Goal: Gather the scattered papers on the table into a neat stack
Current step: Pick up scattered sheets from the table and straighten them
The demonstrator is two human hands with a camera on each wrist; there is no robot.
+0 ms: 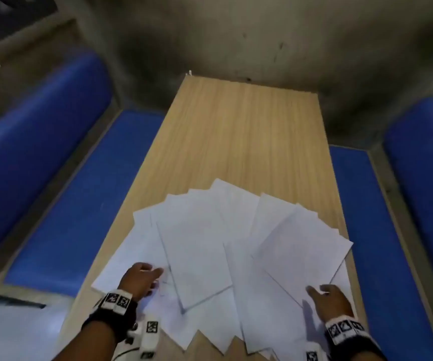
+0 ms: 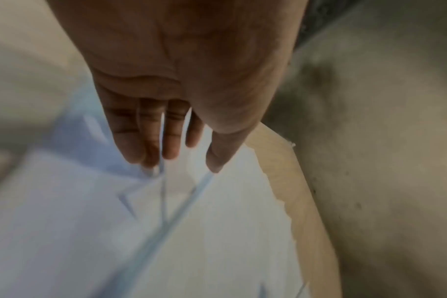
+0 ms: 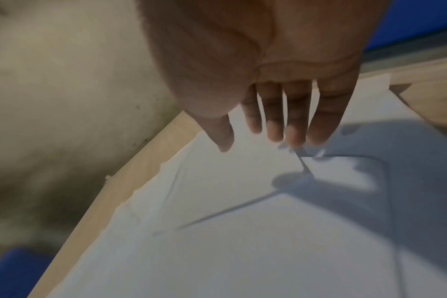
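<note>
Several white papers (image 1: pixel 210 251) lie fanned and overlapping on the near half of a light wooden table (image 1: pixel 238 131). My left hand (image 1: pixel 142 278) rests on the left sheets with fingers nearly straight. In the left wrist view the left hand (image 2: pixel 176 159) touches the papers (image 2: pixel 204 231) with its fingertips (image 2: pixel 170 153). My right hand (image 1: pixel 326 295) lies on the right sheets near the table's right edge. The right wrist view shows the right hand (image 3: pixel 265 141) with straight spread fingers (image 3: pixel 274 133) on the papers (image 3: pixel 230 231). Neither hand grips a sheet.
Blue padded benches (image 1: pixel 85 204) (image 1: pixel 381 243) run along both sides of the table, with blue backrests (image 1: pixel 41 131) (image 1: pixel 423 162). A stained grey wall (image 1: pixel 262 35) stands behind the far end. Some sheets overhang the table's left and near edges.
</note>
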